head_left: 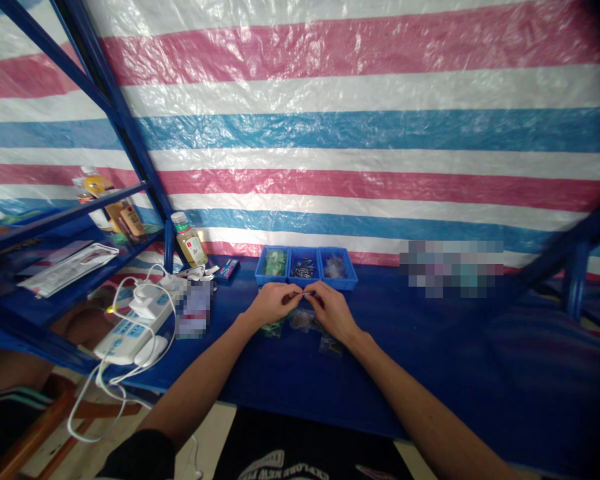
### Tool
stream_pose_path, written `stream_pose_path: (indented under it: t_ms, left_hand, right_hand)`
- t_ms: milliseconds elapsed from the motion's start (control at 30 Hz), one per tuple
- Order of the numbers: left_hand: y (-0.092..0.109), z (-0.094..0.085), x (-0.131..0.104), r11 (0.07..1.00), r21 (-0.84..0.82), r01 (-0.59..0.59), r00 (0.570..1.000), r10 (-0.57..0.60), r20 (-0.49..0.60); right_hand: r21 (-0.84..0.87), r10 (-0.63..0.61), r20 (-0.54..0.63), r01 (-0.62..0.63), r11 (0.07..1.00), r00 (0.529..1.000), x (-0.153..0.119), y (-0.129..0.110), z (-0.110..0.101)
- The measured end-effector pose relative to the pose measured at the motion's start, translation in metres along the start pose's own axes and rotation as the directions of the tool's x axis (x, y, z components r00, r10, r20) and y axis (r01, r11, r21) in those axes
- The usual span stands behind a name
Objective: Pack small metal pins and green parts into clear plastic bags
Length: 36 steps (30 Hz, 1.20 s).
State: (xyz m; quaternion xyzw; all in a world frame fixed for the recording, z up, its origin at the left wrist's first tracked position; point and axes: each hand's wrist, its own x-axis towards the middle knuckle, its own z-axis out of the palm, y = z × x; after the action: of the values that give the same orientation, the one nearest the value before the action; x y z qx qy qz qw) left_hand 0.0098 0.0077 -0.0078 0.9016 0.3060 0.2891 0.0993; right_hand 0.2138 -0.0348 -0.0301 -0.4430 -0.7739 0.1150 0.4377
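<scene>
Over the blue tabletop, my left hand (274,301) and my right hand (329,308) meet with fingertips pinched. Between them is a tiny slim piece (304,294), too small to name; both hands appear closed on it. Just beyond stand three joined blue bins: the left bin (259,268) holds green-tinted plastic packets, the middle bin (305,280) small dark and metallic pieces, the right bin (353,273) clear plastic bags. Below my hands lie a green packet (271,330), a clear plastic bag (304,321) and another small clear bag (331,345) with something dark inside.
At left, a white power strip (125,333) lies with tangled cables. A drink bottle (190,241) and a small dark blue box (227,269) stand behind it. A blue metal frame (165,233) rises there. Part of another person (20,380) shows at lower left.
</scene>
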Motion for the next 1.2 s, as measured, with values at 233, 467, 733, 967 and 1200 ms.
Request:
stream_pose_path:
  t_ms: [233,467,733,967,1200]
  left_hand:
    - [0.001,0.000,0.000,1.000,-0.010,0.002,1.000,-0.002,-0.008]
    - [-0.002,-0.002,0.001,0.999,-0.022,0.029,0.999,-0.030,-0.022]
    - [-0.013,-0.011,0.000,0.990,0.022,0.142,0.986,-0.139,-0.095]
    - [-0.019,-0.011,-0.003,0.985,0.039,0.166,0.983,-0.163,-0.082]
    - [-0.016,-0.006,-0.002,0.991,-0.009,0.136,0.989,-0.137,-0.064]
  right_hand:
    - [-0.016,0.018,-0.020,-0.018,1.000,1.000,0.001,-0.002,-0.003]
    - [-0.033,0.060,-0.106,-0.064,0.997,0.992,0.002,0.003,-0.006]
    - [-0.082,0.122,-0.357,-0.161,0.984,0.926,0.019,0.012,-0.009]
    - [-0.164,0.098,-0.235,-0.139,0.977,0.967,0.041,0.020,-0.030]
    - [-0.071,0.086,0.282,-0.068,0.995,0.956,-0.005,0.036,-0.047]
